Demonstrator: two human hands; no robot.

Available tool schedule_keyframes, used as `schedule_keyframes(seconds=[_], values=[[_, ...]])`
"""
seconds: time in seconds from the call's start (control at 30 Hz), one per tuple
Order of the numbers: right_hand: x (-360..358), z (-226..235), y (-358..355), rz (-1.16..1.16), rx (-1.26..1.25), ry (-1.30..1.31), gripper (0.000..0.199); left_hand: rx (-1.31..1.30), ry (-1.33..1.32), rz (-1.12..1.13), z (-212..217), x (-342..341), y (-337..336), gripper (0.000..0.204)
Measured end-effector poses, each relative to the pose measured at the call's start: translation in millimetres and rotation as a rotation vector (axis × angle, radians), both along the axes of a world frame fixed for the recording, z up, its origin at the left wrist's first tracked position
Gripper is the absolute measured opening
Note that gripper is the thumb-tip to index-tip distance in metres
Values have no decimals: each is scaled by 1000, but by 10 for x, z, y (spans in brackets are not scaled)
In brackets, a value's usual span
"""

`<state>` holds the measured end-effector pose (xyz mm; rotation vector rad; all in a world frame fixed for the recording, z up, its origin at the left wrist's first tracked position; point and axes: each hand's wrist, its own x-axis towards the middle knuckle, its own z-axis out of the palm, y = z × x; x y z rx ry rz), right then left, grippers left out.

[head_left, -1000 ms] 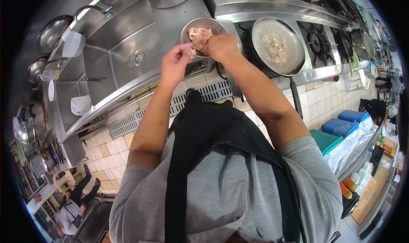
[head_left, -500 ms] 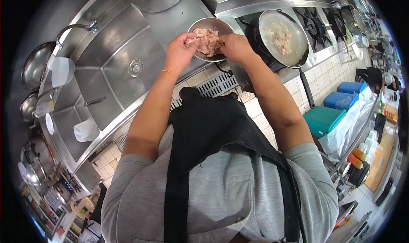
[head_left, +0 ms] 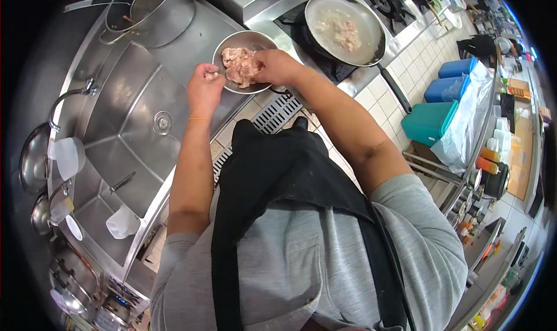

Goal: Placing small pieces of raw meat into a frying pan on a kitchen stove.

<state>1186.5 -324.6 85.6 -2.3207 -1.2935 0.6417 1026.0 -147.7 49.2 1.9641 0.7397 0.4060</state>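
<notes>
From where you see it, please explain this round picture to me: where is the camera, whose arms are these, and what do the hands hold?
The camera sits on a person's head and looks down, so you see that person's own chest, black apron and forearms. The wide lens bends straight edges, which makes the picture round.

Both hands work over a small metal bowl full of raw pale pink meat. The bowl rests on the steel counter between a deep sink and a stove. The right hand grips the heap of meat. The left hand pinches a small piece of it beside the bowl's rim.

On the stove stands a large pan with liquid and more meat pieces. A tall steel pot stands behind the sink.
</notes>
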Motion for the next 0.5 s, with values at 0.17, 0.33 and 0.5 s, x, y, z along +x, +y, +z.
schedule_keyframes(seconds=[0.17,0.33,0.5], values=[[295,-102,-150,-135,156,619,31,-133,55,-4,-45,-62,-29,25],[275,448,-197,-91,59,165,24,-224,94,89,147,-133,-175,24],[282,752,-298,-109,83,99,24,-100,67,39,-36,-195,-73,22]])
